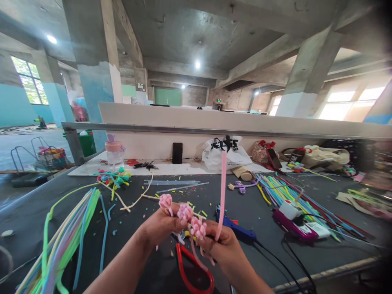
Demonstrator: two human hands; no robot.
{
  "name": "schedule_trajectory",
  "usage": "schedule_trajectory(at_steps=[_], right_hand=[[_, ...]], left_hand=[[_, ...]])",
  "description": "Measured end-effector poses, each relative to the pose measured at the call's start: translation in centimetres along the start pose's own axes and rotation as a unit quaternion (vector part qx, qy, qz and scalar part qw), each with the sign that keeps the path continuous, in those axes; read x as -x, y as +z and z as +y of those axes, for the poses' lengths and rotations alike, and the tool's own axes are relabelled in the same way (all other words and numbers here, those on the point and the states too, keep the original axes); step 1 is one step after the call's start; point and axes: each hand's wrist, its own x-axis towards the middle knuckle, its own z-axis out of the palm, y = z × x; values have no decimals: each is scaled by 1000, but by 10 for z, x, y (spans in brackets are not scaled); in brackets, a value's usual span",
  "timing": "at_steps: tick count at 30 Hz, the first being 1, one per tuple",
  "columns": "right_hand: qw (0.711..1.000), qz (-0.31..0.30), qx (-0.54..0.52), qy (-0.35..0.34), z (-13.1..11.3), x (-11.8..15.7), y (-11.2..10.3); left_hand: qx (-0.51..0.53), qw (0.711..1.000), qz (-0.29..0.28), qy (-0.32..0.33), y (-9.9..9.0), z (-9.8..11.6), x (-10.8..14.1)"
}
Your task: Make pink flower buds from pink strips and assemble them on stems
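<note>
A pink piece (185, 212) is showing three fuzzy, knobbly clusters set in a row, pale pink with slightly darker shading; thin pink ends are trailing below it. The piece is lying between both hands, raised over the dark table (147, 261). Its long axis is slanting from upper left, away from the person, to lower right, nearer the person.

The left hand (161, 224) is gripping the piece, its thumb pressing beside the middle cluster. The right hand (220, 241) is pinching a pink stem (223, 188), its fingers closing near the right-hand cluster; the stem is standing nearly upright, its free end pointing up. Whether stem and piece are joining cannot be told.

Under the hands, a red loop handle (211, 279) is showing. To its right, a blue corded tool (240, 230) is resting. Bundled coloured stems (65, 241) are lying at left. Farther right, a purple power strip (309, 232) is bearing white plugs. Behind, a black phone (177, 153) is leaning against the partition (147, 143).
</note>
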Motion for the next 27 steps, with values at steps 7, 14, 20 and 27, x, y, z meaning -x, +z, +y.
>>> schedule_trajectory(at_steps=[7,14,20,27], right_hand=[[1000,10,-15,-11,-2,0,4],[994,54,-78,63,3,-3,1],[987,78,-101,96,12,-5,1],[985,85,-110,101,15,-6,4]], left_hand=[[-128,991,38,-2,0,10,3],[-224,974,25,20,3,16,0],[-265,962,64,23,8,12,-4],[-325,943,41,56,12,9,-5]])
